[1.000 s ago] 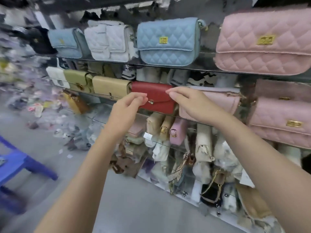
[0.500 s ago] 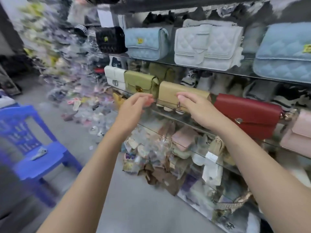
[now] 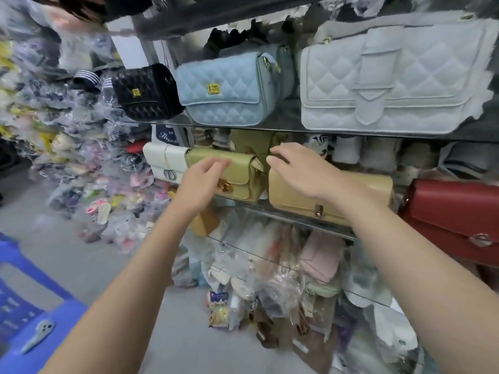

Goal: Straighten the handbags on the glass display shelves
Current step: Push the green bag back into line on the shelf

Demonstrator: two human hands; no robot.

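White quilted handbag (image 3: 388, 82), upright, right end of upper glass shelf (image 3: 270, 127); red handbag (image 3: 453, 217), right end of middle glass shelf (image 3: 283, 215); light blue quilted handbag (image 3: 229, 90), upper shelf, left of the white one; tan handbag (image 3: 297, 201) and green handbag (image 3: 237, 182) just beside each other, middle shelf; right hand (image 3: 299, 168), fingers spread and relaxed, over the tan handbag's upper left corner, gripping nothing; left hand (image 3: 199, 184), fingers loosely bent, empty, fingertips at the green handbag's flap; contact unclear.

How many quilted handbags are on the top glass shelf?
3: a small black quilted handbag at the left, a light blue quilted handbag in the middle, a large white quilted handbag at the right. More may sit hidden behind them.
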